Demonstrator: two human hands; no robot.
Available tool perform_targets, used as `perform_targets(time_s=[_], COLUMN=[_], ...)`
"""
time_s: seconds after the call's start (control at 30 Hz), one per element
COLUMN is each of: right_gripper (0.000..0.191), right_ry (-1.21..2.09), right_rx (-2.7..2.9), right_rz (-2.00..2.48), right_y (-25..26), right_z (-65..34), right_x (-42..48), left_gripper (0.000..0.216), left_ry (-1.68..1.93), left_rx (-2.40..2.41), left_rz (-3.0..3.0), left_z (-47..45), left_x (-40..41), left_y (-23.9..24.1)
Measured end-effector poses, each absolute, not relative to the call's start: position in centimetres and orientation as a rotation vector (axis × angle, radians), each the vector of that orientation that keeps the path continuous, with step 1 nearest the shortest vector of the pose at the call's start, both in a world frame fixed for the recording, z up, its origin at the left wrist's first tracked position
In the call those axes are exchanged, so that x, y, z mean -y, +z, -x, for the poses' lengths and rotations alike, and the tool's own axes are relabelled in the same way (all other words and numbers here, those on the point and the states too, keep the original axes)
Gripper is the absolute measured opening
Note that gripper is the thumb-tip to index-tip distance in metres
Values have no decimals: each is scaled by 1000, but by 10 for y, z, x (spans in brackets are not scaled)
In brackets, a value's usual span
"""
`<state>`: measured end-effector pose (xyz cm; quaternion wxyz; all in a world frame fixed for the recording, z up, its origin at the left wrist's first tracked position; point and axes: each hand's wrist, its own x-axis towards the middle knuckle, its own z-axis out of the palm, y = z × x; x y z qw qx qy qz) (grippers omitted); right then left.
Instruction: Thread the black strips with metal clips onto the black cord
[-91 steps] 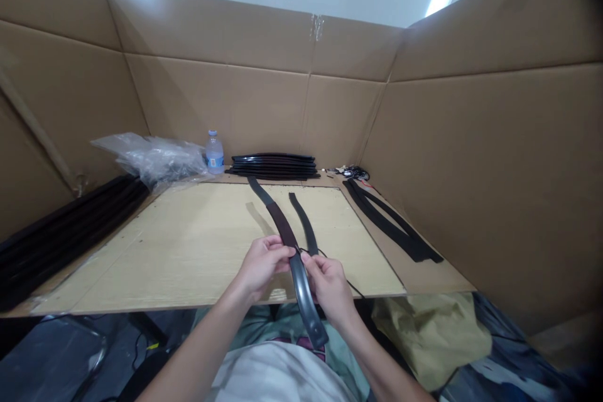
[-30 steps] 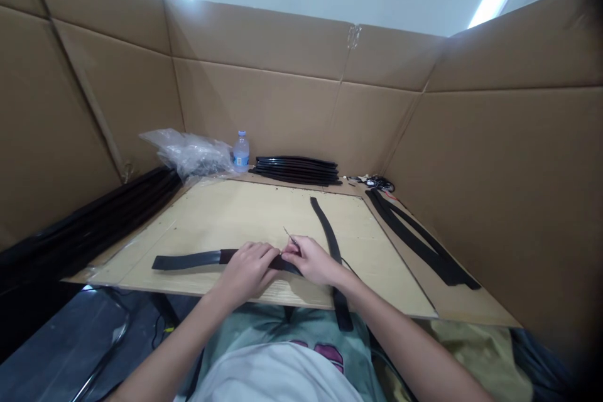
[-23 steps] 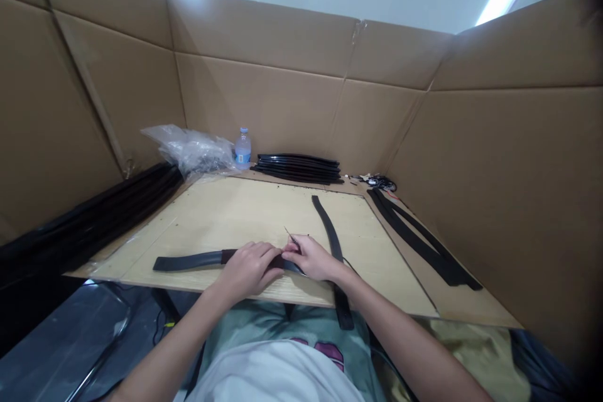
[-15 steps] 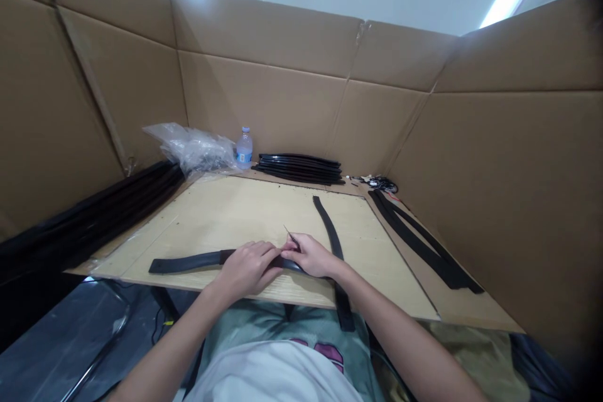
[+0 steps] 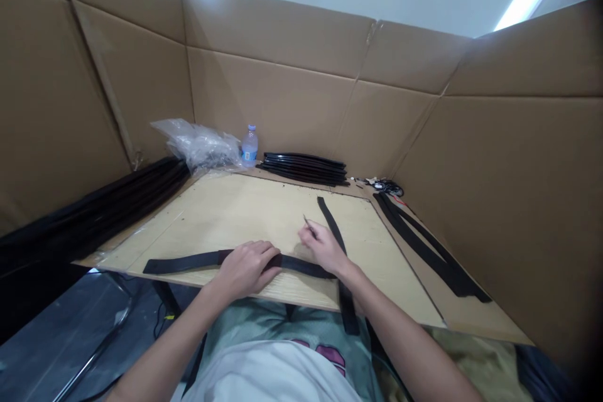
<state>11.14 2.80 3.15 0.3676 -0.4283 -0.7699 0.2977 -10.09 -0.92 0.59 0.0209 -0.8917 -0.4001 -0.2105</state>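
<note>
A black flat strip (image 5: pixel 183 262) lies crosswise near the board's front edge, with a darker section at its middle. My left hand (image 5: pixel 250 267) is wrapped over that middle section, thumb on the near side, pressing it to the wooden board (image 5: pixel 235 207). My right hand (image 5: pixel 324 248) is raised just above and to the right, closed on a thin pointed tool (image 5: pixel 307 221) whose tip points up and away; its exact kind cannot be made out. A second black strip (image 5: pixel 330 217) runs front to back beneath my right forearm, its near end hanging over the edge.
Long black strips (image 5: pixel 117 201) are piled on the left, a stack of shorter ones (image 5: pixel 304 168) at the back. A clear plastic bag (image 5: pixel 202 147) and a water bottle (image 5: pixel 249 147) stand back left. More strips (image 5: pixel 433 251) lie right, near tangled cords (image 5: pixel 387 187). Cardboard walls (image 5: pixel 282 94) enclose the table.
My right hand has lifted off the strip and moved right with the pointed tool. My left hand stays on the strip. The view has shifted slightly.
</note>
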Motion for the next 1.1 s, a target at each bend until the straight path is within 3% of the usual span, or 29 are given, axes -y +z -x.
perform_targets(time_s=[0.1, 0.27, 0.5, 1.1], right_gripper=[37, 26, 17, 21], right_ry=[555, 302, 23, -15], right_rx=[2121, 2390, 2438, 2443], right_rz=[1224, 1313, 1162, 1123], right_y=[41, 32, 7, 10], right_z=[-122, -125, -119, -123], right_x=[-10, 20, 16, 17], left_gripper=[25, 27, 26, 26], left_ry=[-656, -681, -681, -691], left_rx=[1240, 1236, 1266, 1272], left_rz=[2765, 2764, 2778, 2758], left_z=[101, 101, 101, 99], left_x=[9, 10, 10, 7], left_y=[5, 3, 4, 2])
